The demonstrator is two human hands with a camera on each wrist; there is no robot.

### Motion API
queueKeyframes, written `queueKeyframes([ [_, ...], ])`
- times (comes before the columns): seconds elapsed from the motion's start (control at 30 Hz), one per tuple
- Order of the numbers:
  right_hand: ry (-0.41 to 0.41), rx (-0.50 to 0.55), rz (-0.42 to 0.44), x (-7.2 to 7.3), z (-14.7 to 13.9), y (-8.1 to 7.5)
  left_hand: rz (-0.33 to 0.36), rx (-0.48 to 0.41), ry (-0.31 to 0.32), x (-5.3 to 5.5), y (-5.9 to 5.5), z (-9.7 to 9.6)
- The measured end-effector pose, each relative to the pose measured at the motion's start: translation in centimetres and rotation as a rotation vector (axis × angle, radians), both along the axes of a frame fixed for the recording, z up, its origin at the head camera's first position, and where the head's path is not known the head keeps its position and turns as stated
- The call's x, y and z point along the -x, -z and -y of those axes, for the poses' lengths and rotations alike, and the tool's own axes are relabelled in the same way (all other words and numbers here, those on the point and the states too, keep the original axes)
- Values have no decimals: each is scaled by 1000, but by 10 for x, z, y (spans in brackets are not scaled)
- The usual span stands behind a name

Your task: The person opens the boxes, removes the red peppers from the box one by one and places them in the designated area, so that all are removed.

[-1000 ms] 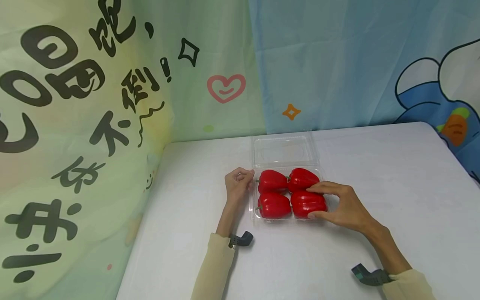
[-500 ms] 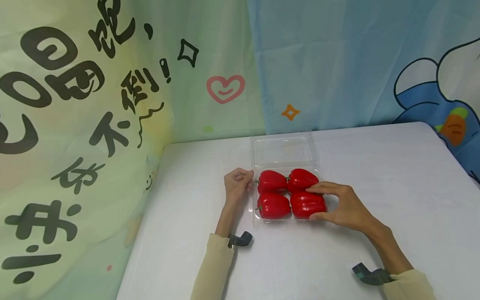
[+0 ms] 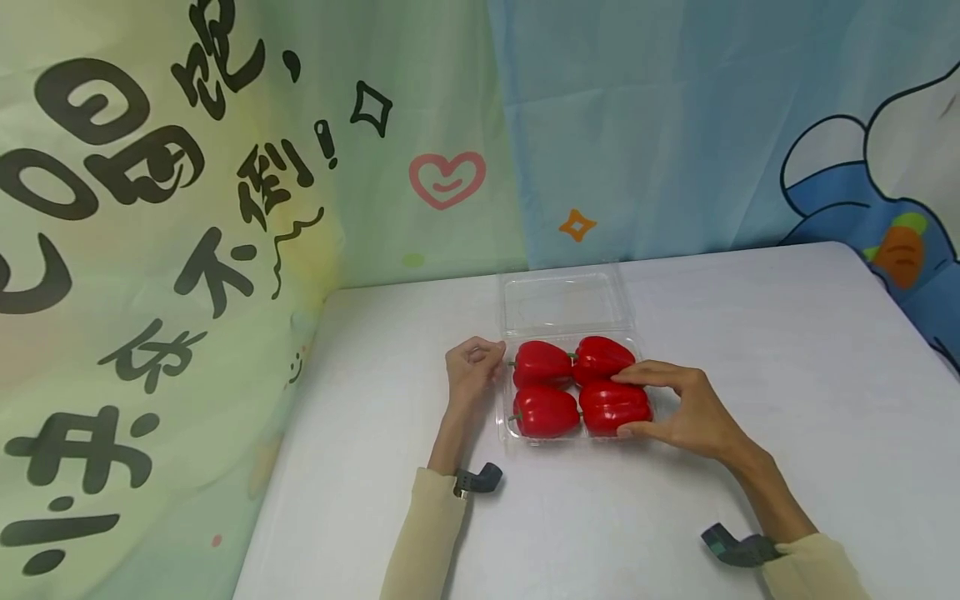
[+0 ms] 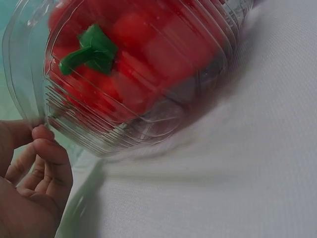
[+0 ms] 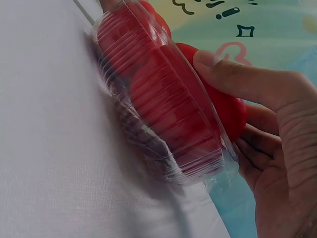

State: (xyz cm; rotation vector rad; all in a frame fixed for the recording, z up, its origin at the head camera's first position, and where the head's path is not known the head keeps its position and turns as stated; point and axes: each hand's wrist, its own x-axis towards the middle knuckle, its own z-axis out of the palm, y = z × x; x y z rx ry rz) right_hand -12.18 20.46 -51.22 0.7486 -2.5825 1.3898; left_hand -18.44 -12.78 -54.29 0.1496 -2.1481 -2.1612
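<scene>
Several red bell peppers sit in two rows in a clear plastic clamshell container (image 3: pixel 502 421), whose lid (image 3: pixel 566 304) lies folded back behind it. At the container's left edge, my left hand (image 3: pixel 472 371) pinches the rim between thumb and forefinger; the left wrist view shows this close up, beside a pepper's green stem (image 4: pixel 99 49). My right hand (image 3: pixel 693 417) grips the front right bell pepper (image 3: pixel 613 404), thumb on its near side and fingers on its far side. The right wrist view has that pepper rising above the ribbed container wall (image 5: pixel 168 119).
A white cloth-covered table (image 3: pixel 570 525) carries the container. Printed curtains hang behind it (image 3: pixel 645 125) and along the left side (image 3: pixel 187 333). Each wrist wears a dark strap with a small device, the left device (image 3: pixel 480 478) and the right device (image 3: pixel 738 548).
The head view has shifted very slightly. Both hands and the peppers keep their places.
</scene>
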Motion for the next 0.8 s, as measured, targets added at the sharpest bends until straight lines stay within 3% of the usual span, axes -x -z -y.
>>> queueKeyframes([
  [0.4, -23, -9, 34, 5, -4, -6, -14, 16, 13, 1, 1, 2],
  [0.8, -15, -38, -9, -2, -6, -19, -10, 31, 10, 0, -2, -1],
])
